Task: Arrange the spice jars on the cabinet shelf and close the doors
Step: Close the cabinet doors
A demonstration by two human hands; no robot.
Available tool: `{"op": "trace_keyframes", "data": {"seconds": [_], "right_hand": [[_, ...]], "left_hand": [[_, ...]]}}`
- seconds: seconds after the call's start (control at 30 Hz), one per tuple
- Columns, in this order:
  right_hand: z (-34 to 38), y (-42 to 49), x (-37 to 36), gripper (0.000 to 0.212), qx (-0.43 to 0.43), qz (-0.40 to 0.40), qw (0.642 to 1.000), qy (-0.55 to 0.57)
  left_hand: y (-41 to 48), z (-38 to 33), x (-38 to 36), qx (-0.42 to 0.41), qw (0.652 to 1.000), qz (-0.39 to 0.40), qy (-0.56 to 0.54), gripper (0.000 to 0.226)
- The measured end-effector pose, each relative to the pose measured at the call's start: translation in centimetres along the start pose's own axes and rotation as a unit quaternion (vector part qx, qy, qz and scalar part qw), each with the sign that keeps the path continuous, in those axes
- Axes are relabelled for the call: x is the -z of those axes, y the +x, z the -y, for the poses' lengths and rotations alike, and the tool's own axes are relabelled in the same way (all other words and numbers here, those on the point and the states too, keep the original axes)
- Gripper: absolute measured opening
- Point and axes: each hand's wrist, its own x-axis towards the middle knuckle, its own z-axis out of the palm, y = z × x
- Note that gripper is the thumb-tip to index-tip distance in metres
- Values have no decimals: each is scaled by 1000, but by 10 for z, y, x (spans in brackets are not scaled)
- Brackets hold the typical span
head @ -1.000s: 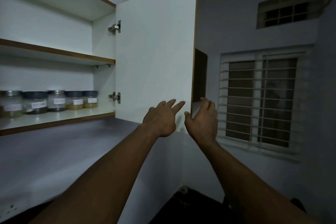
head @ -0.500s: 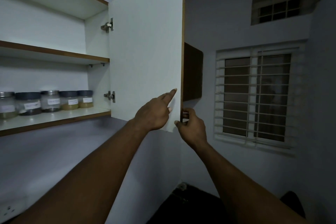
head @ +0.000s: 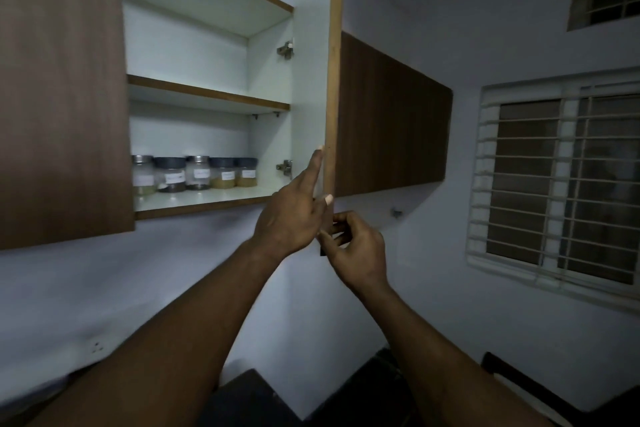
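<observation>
Spice jars (head: 194, 173) line the shelf (head: 225, 196). Our left hand (head: 291, 218) presses the door (head: 308, 80) straight-fingered; our right hand (head: 356, 246) pinches its corner.

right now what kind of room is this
Most likely a home kitchen: a wall cabinet with an open door, labelled spice jars in a row on its lower shelf, and a barred window to the right.

5 spice jars (head: 198, 173) are carried by the lower cabinet shelf (head: 225, 196), a white board edged in brown wood. They are stood upright in 1 row, 9 to 3 o'clock, near the back; 2 lids are silver, 3 dark.
</observation>
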Motion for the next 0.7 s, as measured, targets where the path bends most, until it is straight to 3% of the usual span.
{"op": "trace_keyframes", "data": {"seconds": [0.17,0.37,0.5,0.7], "right_hand": [[45,-12,-65,44,13,40,999,-34],[82,-5,-148,72,37,67,997,-10],[88,1,-190,86,81,80,993,-25],[93,21,-262,87,124,145,982,-12]], "left_hand": [[-24,42,41,91,994,-56,28,94],[-37,113,92,152,983,-54,93,82],[-42,146,117,169,972,-22,160,76],[-50,199,135,158,926,-36,342,80]]}}
